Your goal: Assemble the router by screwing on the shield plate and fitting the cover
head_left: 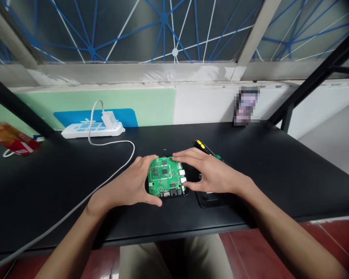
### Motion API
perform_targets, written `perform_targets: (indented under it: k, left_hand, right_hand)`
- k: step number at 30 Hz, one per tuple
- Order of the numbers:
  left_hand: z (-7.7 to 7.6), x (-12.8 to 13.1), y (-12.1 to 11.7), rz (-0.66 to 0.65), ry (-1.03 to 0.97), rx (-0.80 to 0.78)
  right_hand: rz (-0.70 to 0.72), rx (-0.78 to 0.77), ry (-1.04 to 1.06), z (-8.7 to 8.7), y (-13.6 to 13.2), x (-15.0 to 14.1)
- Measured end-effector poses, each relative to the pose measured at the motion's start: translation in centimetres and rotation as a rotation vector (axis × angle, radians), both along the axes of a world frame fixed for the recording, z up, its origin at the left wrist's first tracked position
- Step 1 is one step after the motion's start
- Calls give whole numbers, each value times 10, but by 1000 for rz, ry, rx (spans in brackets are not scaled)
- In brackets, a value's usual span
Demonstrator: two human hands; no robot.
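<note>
A green circuit board (pixel 163 176) with chips and metal ports lies at the middle of the black desk, in what looks like a shallow black case. My left hand (pixel 133 182) wraps its left side, thumb at the front and fingers at the back corner. On the other side, my right hand (pixel 209 170) grips the board between fingers on the back right edge and a thumb by the right-hand ports. Partly hidden beneath my right wrist is a black plastic cover (pixel 206 201). Behind that hand lies a screwdriver (pixel 203 146) with a black and yellow handle, beside a small green item.
A white power strip (pixel 93 130) with a plugged-in charger (pixel 109 119) stands at the back left. Its white cable (pixel 75 211) runs across the desk's left side. A bottle (pixel 14 137) lies far left; a blurred-out phone-like object (pixel 246 105) leans on the back wall.
</note>
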State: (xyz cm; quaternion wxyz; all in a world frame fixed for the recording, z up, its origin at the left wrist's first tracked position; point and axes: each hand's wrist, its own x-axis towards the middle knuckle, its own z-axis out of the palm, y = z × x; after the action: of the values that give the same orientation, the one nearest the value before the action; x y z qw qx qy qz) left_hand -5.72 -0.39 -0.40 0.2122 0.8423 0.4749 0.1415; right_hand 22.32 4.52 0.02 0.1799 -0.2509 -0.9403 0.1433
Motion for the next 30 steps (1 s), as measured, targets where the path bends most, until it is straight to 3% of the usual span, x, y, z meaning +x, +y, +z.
perform_targets:
  k: [10, 17, 24, 30]
  left_hand:
    - [-13, -3, 3, 72, -68, -23]
    - [-21, -7, 6, 55, -110, 67]
    - [-17, -5, 9, -1, -66, 272]
    - [-11, 1, 8, -34, -48, 322]
  right_hand:
    - [-35, 31, 148, -6, 9, 0]
    - [-102, 44, 170, -5, 15, 4]
    - [-97, 26, 174, -4, 13, 3]
    - [-79, 22, 170, -4, 13, 3]
